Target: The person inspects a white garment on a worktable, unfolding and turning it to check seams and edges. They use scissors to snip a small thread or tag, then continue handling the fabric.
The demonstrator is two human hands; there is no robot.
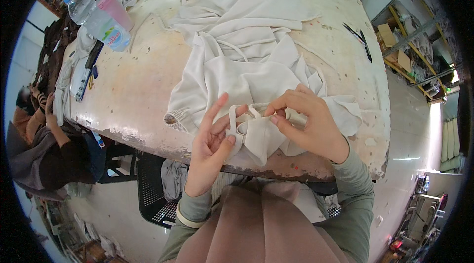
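Note:
A cream fabric garment point(237, 77) lies on the worktable before me, its gathered, elastic-looking cuff point(176, 120) at the left. At the table's near edge, my left hand point(214, 140) pinches a part of the cloth between thumb and fingers, with a narrow fabric strap looped by its fingertips. My right hand point(307, 118) grips the edge of the same cloth between thumb and index finger, just right of the loop. A folded flap of fabric point(259, 140) hangs between the two hands. More cream cloth point(244, 3) is spread farther back.
On the worktable point(122, 103) stand a plastic water bottle point(102, 26) and a pink tumbler point(115, 11). Pens point(364, 46) lie at the right, a clipboard-like item point(82, 77) at the left. A black perforated crate point(152, 189) is below the edge. A co-worker point(48, 148) sits at the left.

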